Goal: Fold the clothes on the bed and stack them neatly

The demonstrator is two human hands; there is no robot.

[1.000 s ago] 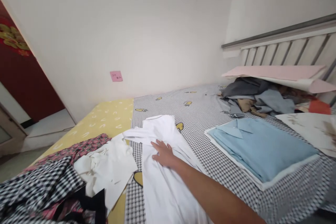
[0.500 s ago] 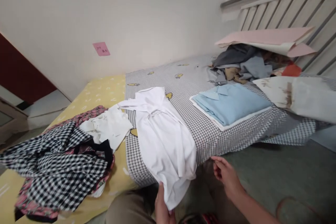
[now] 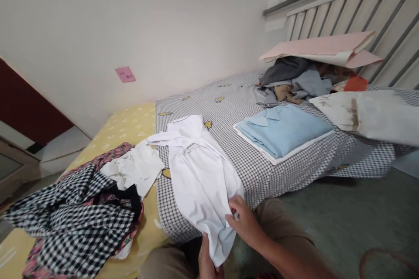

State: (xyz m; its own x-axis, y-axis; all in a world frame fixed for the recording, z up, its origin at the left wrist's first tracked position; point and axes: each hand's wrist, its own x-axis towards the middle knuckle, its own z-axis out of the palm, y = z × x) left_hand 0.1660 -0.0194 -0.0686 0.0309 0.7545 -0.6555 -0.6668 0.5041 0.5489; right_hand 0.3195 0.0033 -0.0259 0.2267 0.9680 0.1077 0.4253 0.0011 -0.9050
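Observation:
A white shirt (image 3: 199,170) lies lengthwise on the bed, one sleeve (image 3: 160,138) reaching out to the left. Its lower end hangs over the front edge of the bed between my hands. My left hand (image 3: 207,259) grips the bottom left of the hem, thumb on top of the cloth. At the right edge of the shirt, my right hand (image 3: 242,221) has its fingers bent and pinched on the fabric. The fingertips of the left hand are hidden under the cloth.
A folded light blue shirt (image 3: 284,130) rests on white cloth to the right. Left are a black-and-white checked garment (image 3: 85,218) and a crumpled white cloth (image 3: 134,163). Heaped clothes (image 3: 294,76) lie under a pink sheet (image 3: 324,48) by the slatted headboard (image 3: 360,13).
My right hand has moved left from beside the bed onto the shirt's right edge and closed there. My left hand keeps its hold on the hem. The view has shifted slightly.

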